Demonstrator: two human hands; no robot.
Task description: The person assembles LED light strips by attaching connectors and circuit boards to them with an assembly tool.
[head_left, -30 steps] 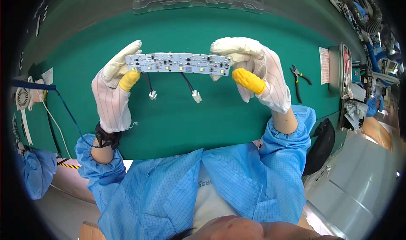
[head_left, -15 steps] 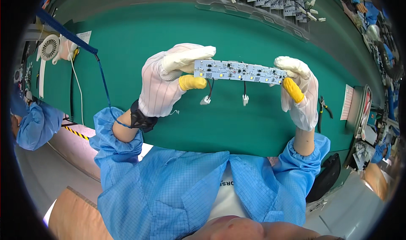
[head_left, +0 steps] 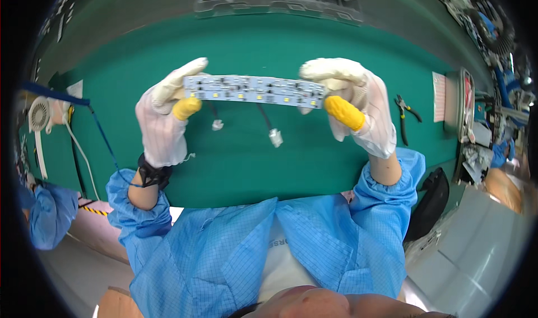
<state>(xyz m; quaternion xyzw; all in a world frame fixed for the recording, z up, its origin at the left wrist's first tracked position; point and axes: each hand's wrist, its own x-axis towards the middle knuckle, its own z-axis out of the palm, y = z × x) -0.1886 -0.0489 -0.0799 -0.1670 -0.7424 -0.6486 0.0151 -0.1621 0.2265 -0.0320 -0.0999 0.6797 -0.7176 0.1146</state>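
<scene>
A long, narrow LED circuit board (head_left: 255, 90) is held up over the green mat, its component side showing. Its left end is pinched by my left hand (head_left: 168, 113), gloved in striped white with a yellow thumb cover. At the opposite end my right hand (head_left: 353, 105), gloved the same way, grips the board between thumb and fingers. Two short dark leads hang beneath it, ending in a white connector (head_left: 217, 125) on the left and another white connector (head_left: 275, 138) nearer the middle. A black strap with a blue cord (head_left: 103, 136) circles my left wrist.
Beyond the green mat (head_left: 241, 172) stands a clear plastic tray (head_left: 280, 5) of similar boards. Pliers (head_left: 404, 116) lie to the right, near a printed sheet (head_left: 439, 97) and a bin (head_left: 462, 102). At left are a small white fan (head_left: 40, 115) and a co-worker's blue sleeve (head_left: 53, 214).
Both hands and the board have shifted left in the picture, and more of the board's right part shows. The view has also turned, with the tray now further left and higher. Both grips stay.
</scene>
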